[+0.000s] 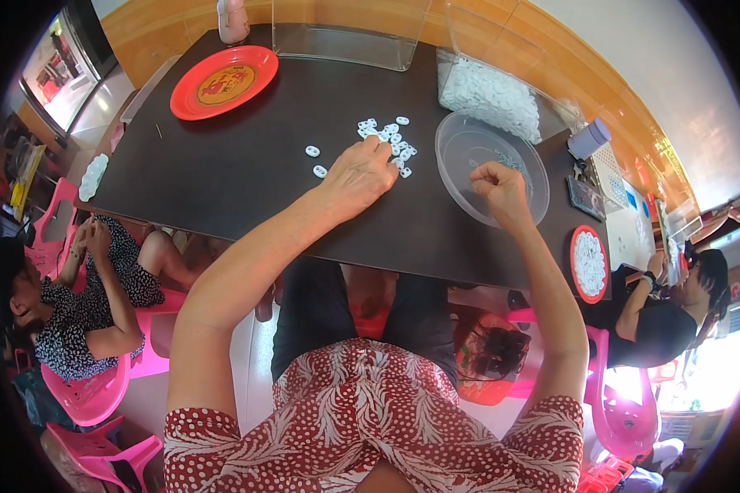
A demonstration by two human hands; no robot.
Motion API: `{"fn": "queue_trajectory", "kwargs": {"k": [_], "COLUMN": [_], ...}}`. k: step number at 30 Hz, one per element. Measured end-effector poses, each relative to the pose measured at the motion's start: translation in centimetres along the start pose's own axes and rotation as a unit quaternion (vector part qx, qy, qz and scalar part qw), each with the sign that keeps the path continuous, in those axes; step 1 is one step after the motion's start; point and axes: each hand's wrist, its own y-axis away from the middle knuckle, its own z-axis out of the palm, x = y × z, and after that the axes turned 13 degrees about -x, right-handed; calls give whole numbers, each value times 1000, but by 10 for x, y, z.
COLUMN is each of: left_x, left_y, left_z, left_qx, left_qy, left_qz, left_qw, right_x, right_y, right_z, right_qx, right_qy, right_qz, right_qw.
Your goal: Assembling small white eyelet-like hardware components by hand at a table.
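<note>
Left fingers (381, 151), grip unclear, touch white pieces (395, 138), probably light and stiff, best edge-pinched; toward three o'clock, right fingers (483, 176) pinch closed.

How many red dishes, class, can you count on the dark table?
2: a large red plate toward the far left of the dark table, and a small oval red dish filled with white pieces at its right edge. None seems hidden.
</note>
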Motion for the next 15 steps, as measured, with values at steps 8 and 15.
{"fn": "queue_trajectory", "kwargs": {"k": [8, 15], "left_x": [-2, -3], "left_y": [10, 9], "left_z": [-3, 0], "left_qx": [-54, 15], "left_qy": [56, 123], "left_qz": [-54, -59], "left_qw": [996, 991], "right_x": [4, 0], "right_y": [-2, -2], "right_z": [0, 1], "right_qx": [-1, 2], "right_qy": [-6, -3], "right_qz": [-10, -8], "right_qw": [1000, 1000]}}
